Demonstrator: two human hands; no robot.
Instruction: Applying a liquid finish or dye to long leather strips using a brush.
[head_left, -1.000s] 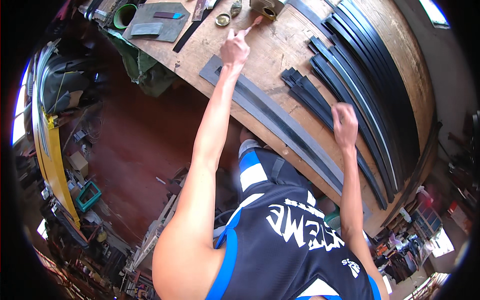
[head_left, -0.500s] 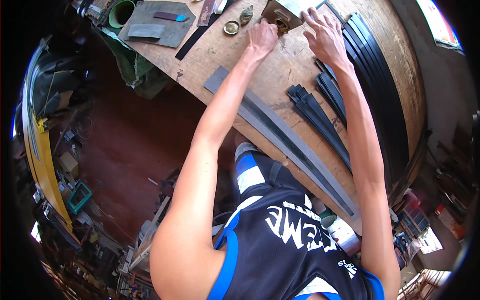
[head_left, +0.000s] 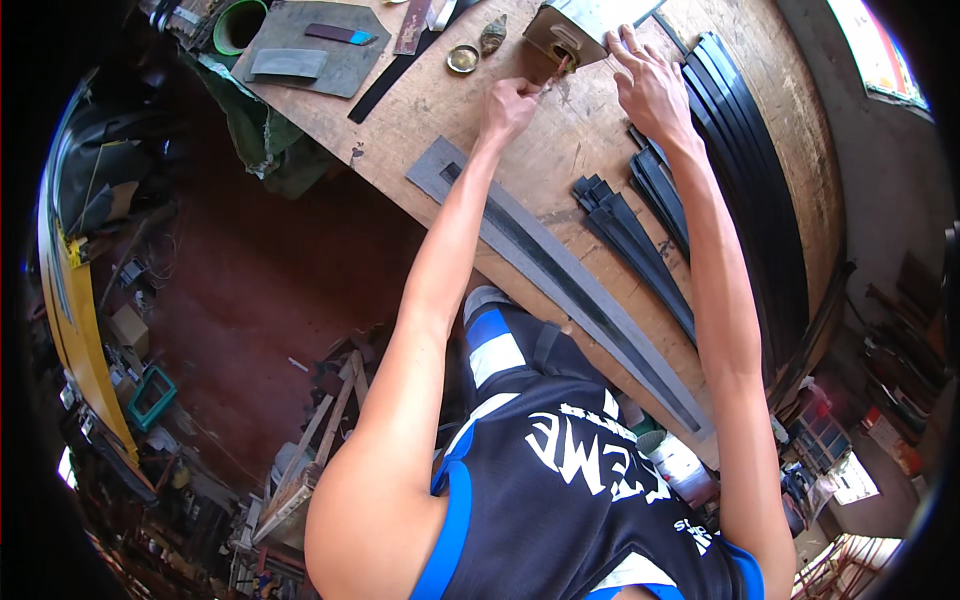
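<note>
Brown wooden workbench (head_left: 545, 178) supports a boxy metal can (head_left: 580, 25); at its mouth your left hand (head_left: 508, 108) pinches a slim reddish brush (head_left: 562, 67), your empty, spread right hand (head_left: 652, 88) apparently steadying the can.

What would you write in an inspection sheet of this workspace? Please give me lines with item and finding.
Surface: wooden table, worn and stained.
Things in use: boxy can, mouth facing the person; thin brush-like tool, its tip at the mouth.
Clutter: round cap, grey mat, long grey strip, curved black strips.
Grips: left grip closed on the brush-like tool; right grip open, fingertips at the can's edge.
Cables: thin lines at left, too unclear to tell.
Surroundings: reddish floor, yellow panel, teal frame.
</note>
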